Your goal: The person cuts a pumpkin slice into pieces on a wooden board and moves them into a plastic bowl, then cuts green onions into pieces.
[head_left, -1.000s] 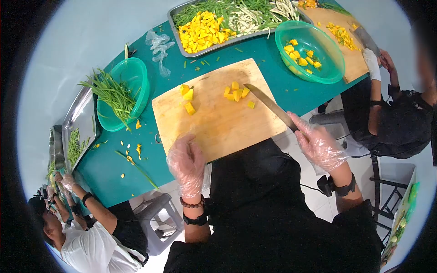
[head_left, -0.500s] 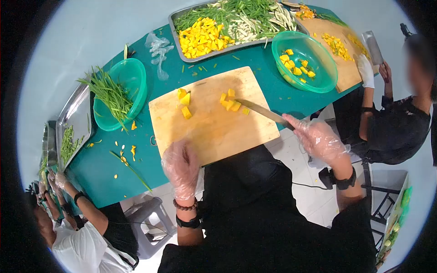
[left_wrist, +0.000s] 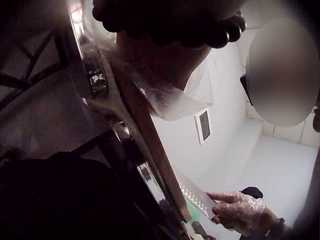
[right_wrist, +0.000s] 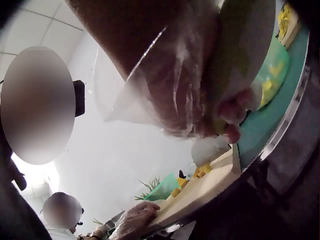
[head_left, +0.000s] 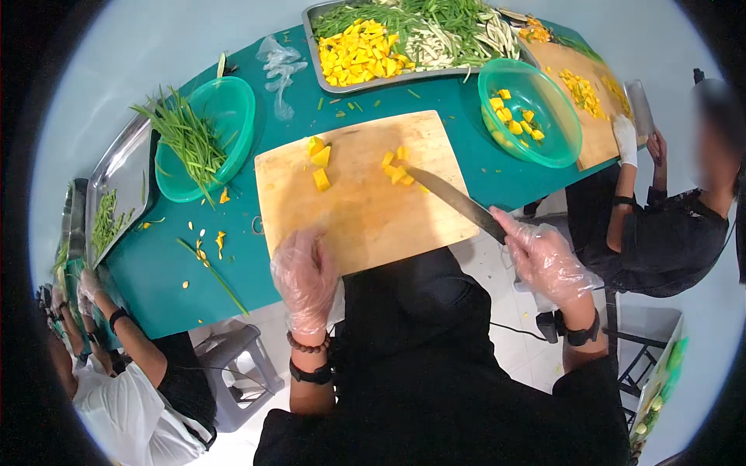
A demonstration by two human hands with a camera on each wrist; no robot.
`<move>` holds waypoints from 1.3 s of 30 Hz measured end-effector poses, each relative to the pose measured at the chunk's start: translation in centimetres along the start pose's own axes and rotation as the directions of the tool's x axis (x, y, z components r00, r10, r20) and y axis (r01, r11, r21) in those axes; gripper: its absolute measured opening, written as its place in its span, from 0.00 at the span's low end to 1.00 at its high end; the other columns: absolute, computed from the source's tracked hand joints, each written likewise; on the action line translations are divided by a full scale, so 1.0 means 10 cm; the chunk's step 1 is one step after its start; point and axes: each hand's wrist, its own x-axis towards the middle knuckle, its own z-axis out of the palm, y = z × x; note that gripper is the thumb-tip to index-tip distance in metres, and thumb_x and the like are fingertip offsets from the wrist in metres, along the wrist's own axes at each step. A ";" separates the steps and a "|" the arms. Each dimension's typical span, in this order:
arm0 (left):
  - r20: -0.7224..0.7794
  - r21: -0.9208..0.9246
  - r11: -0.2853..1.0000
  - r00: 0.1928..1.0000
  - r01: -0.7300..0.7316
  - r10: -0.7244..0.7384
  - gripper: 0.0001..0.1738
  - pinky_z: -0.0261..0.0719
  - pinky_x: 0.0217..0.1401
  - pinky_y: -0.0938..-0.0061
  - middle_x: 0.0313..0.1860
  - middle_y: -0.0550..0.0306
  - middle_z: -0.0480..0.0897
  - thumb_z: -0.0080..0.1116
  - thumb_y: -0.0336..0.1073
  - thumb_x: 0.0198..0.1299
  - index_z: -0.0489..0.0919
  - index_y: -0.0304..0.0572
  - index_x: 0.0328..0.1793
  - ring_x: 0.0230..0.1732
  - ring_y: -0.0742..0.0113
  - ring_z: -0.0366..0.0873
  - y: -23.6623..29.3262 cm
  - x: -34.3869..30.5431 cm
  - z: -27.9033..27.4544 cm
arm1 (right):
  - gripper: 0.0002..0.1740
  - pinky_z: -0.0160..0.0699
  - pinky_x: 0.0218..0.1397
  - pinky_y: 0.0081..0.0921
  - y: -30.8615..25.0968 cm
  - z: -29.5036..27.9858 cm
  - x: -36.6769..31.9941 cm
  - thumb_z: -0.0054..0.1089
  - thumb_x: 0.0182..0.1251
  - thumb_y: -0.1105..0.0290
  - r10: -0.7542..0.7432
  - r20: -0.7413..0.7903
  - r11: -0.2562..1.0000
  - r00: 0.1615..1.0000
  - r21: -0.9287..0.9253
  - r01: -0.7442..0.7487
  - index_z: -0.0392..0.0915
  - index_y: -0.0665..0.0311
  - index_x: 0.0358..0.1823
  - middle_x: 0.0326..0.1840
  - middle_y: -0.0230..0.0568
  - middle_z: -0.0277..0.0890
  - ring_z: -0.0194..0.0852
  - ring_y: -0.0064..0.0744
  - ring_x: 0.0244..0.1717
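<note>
In the head view my gloved right hand (head_left: 548, 260) grips a kitchen knife (head_left: 454, 200) by its handle. The blade points up and left across the wooden cutting board (head_left: 357, 225), its tip right at a small cluster of yellow pumpkin chunks (head_left: 398, 175). Several more pumpkin pieces (head_left: 320, 157) sit on the board's left half. My left hand (head_left: 305, 272), also in a clear plastic glove, rests at the near left edge of the board with loosely bent fingers and nothing visible in them. The right wrist view shows the blade (right_wrist: 245, 45) close beside the right hand.
A green bowl with pumpkin chunks (head_left: 571, 147) stands at the right, another with long green stems (head_left: 247, 124) at the left. Behind lies a metal tray (head_left: 388, 80) of cut vegetables. Crumpled plastic (head_left: 280, 66) and seeds lie about. People work at both sides.
The knife tip has moved left and toward me, onto the right-hand pumpkin cluster, whose pieces sit closer together. My left hand stays at the board's near edge. The head view has shifted slightly.
</note>
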 end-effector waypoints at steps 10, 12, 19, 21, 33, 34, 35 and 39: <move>0.034 -0.009 0.998 0.998 0.061 -0.061 0.10 0.70 0.36 0.52 0.28 0.48 0.75 0.61 0.24 0.56 0.81 0.43 0.44 0.32 0.44 0.76 0.02 -0.01 -0.01 | 0.35 0.78 0.39 0.48 -0.09 0.07 0.12 0.59 0.69 0.79 -0.110 -0.082 0.994 0.990 -0.015 0.109 0.71 0.49 0.78 0.36 0.60 0.80 0.80 0.59 0.31; 0.040 0.002 0.998 0.997 0.069 -0.069 0.10 0.71 0.36 0.52 0.28 0.48 0.76 0.61 0.24 0.56 0.82 0.43 0.43 0.32 0.43 0.76 0.01 -0.02 -0.02 | 0.35 0.78 0.38 0.48 -0.11 -0.02 0.13 0.59 0.69 0.79 -0.073 -0.075 0.997 0.995 -0.030 0.071 0.72 0.50 0.77 0.36 0.60 0.80 0.80 0.59 0.31; 0.010 -0.001 0.999 0.999 0.034 -0.034 0.10 0.70 0.35 0.51 0.28 0.48 0.76 0.62 0.24 0.55 0.82 0.43 0.43 0.32 0.42 0.75 0.00 -0.02 0.00 | 0.35 0.78 0.35 0.46 0.03 0.06 0.18 0.61 0.68 0.79 -0.128 -0.105 0.990 0.986 -0.066 0.122 0.72 0.51 0.77 0.36 0.59 0.81 0.80 0.58 0.29; 0.007 0.002 0.999 0.999 0.034 -0.034 0.10 0.70 0.35 0.52 0.28 0.48 0.76 0.62 0.23 0.55 0.82 0.44 0.43 0.32 0.42 0.75 0.00 -0.02 0.01 | 0.35 0.79 0.35 0.46 0.04 0.09 0.18 0.61 0.68 0.79 -0.151 -0.122 0.982 0.981 -0.136 0.135 0.71 0.50 0.77 0.36 0.59 0.81 0.80 0.58 0.29; -0.012 -0.227 0.972 0.998 0.059 -0.064 0.12 0.76 0.41 0.51 0.35 0.45 0.81 0.62 0.25 0.61 0.83 0.40 0.50 0.38 0.42 0.80 0.21 0.29 0.12 | 0.36 0.78 0.32 0.50 0.15 0.22 0.27 0.58 0.68 0.78 -0.230 -0.061 0.935 0.971 -0.292 0.203 0.68 0.54 0.79 0.31 0.60 0.80 0.81 0.58 0.27; -0.097 -0.271 0.961 0.995 -0.053 0.027 0.12 0.77 0.43 0.50 0.38 0.45 0.82 0.62 0.26 0.62 0.83 0.40 0.52 0.41 0.42 0.81 0.25 0.46 0.25 | 0.36 0.78 0.33 0.51 0.12 0.20 0.27 0.58 0.68 0.78 -0.219 -0.057 0.943 0.974 -0.269 0.196 0.67 0.55 0.79 0.31 0.60 0.79 0.81 0.59 0.27; -0.150 -0.316 0.941 0.985 -0.125 0.080 0.12 0.77 0.45 0.50 0.40 0.45 0.82 0.62 0.28 0.62 0.83 0.41 0.52 0.43 0.41 0.80 0.35 0.63 0.38 | 0.37 0.78 0.33 0.51 0.07 0.17 0.27 0.57 0.68 0.78 -0.207 -0.053 0.950 0.977 -0.248 0.188 0.67 0.55 0.80 0.30 0.61 0.79 0.81 0.59 0.28; -0.134 -0.327 0.888 0.946 -0.322 0.294 0.16 0.77 0.52 0.50 0.47 0.45 0.80 0.61 0.36 0.65 0.82 0.44 0.58 0.50 0.42 0.79 0.81 1.39 0.90 | 0.35 0.79 0.35 0.53 -0.06 0.09 0.27 0.56 0.69 0.77 -0.128 0.006 0.965 0.992 -0.230 0.126 0.67 0.56 0.80 0.30 0.64 0.78 0.81 0.62 0.28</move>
